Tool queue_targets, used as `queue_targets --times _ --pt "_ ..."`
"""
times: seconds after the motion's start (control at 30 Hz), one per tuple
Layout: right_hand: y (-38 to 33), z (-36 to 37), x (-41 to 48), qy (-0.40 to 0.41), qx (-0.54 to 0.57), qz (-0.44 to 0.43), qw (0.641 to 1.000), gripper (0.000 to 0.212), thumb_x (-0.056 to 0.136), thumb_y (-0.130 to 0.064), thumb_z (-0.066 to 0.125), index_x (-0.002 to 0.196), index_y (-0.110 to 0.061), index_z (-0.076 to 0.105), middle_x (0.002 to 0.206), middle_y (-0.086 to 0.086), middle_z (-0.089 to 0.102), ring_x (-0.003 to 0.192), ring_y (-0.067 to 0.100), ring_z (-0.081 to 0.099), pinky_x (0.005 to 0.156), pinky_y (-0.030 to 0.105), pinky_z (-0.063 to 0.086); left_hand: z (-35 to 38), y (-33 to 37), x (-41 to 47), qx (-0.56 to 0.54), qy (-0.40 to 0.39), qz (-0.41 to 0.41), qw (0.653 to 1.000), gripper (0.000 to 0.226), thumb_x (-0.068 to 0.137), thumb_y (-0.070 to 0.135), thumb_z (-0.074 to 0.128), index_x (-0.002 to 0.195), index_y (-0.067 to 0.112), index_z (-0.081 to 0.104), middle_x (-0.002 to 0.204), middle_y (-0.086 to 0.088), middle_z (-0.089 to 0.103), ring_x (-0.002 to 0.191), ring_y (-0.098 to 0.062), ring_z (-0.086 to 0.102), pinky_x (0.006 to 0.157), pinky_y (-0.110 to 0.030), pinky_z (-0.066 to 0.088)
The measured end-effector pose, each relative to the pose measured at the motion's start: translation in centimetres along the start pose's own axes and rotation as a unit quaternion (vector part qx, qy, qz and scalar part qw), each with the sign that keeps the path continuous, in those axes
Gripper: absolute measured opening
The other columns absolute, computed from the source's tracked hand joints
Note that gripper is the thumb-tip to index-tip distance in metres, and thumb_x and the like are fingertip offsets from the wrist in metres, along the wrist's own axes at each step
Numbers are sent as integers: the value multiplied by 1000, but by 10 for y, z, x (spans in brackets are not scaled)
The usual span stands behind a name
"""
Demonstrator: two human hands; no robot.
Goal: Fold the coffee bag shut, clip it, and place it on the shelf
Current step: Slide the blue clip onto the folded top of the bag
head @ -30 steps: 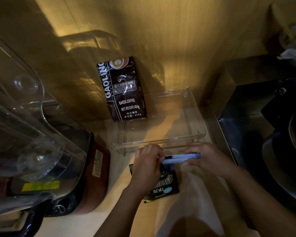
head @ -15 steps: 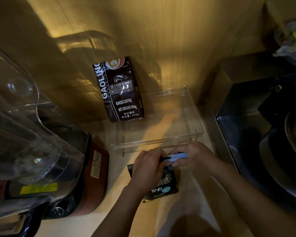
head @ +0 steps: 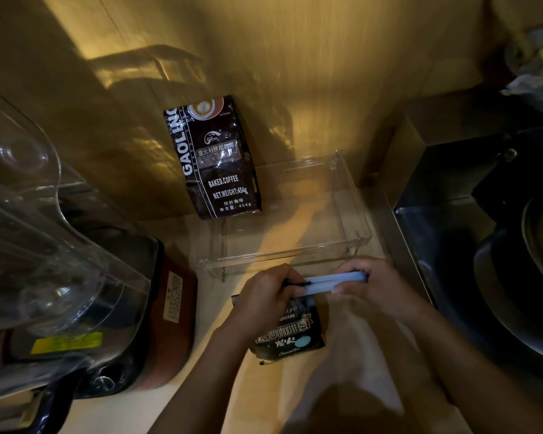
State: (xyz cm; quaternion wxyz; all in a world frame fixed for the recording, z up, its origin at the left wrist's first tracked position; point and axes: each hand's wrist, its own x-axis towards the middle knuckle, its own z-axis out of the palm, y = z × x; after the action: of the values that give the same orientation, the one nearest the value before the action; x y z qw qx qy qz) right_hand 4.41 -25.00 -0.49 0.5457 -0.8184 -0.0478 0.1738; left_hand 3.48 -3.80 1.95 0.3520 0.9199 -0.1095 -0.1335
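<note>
Here two hands [head: 265, 296] [head: 375, 285] pinching one clip [head: 333, 281] on small coffee bag [head: 290, 336]; second bag [head: 215, 158] on shelf [head: 351, 239]

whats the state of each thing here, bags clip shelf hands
small bag: lying on the counter, top folded, clip across the fold
clip: along the bag's top, held at both ends; latched or not, cannot tell
left hand: grip closed on the clip's left end and the bag top
right hand: grip closed on the clip's right end
big bag: upright against the wall, unclipped
shelf: clear, bare on the right
</note>
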Motion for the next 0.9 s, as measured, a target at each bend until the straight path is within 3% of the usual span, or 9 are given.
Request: queue_targets --times 0.13,0.3,0.47,0.67,0.77,0.9 --pt "1 0 3 -19 -24 -16 999 12 70 -18 73 76 -27 67 80 -2 64 73 4 58 67 25 48 5 -1 2 41 44 18 998 11 86 12 53 84 21 58 82 -3 66 73 -21 54 61 -33 41" --pt "-3 -2 6 5 -10 -38 999 15 69 -15 74 74 -26 66 80 1 63 72 6 57 61 14 44 12 6 1 77 116 39 989 11 86 12 53 86 22 59 85 -2 68 77 -21 53 63 -29 30" --pt "-11 15 11 24 -20 -89 996 20 69 -13 74 72 -30 65 77 -5 59 70 -1 55 60 7 41 11 24 12 142 107 104 979 13 74 3 64 80 14 60 80 -8 69 73 -28 57 65 -28 32" --pt "-4 19 10 68 -31 -109 991 10 70 -11 72 79 -12 69 84 8 59 75 6 56 65 17 43 16 29 18 128 103 121 979 10 76 4 61 81 13 60 82 -6 69 80 -26 59 74 -32 36" --pt "0 18 5 65 -45 -107 991 10 72 -21 71 80 -16 67 82 -5 58 75 2 55 65 16 42 15 25 13 106 114 114 981 4 80 14 61 80 16 58 81 -4 68 80 -22 57 78 -35 37" --pt "2 18 1 76 -68 -122 987 15 72 -32 63 81 -20 65 80 -14 54 77 -2 53 63 9 38 8 16 6 98 129 103 981 7 79 17 63 77 19 57 79 -1 66 81 -18 55 79 -27 29"
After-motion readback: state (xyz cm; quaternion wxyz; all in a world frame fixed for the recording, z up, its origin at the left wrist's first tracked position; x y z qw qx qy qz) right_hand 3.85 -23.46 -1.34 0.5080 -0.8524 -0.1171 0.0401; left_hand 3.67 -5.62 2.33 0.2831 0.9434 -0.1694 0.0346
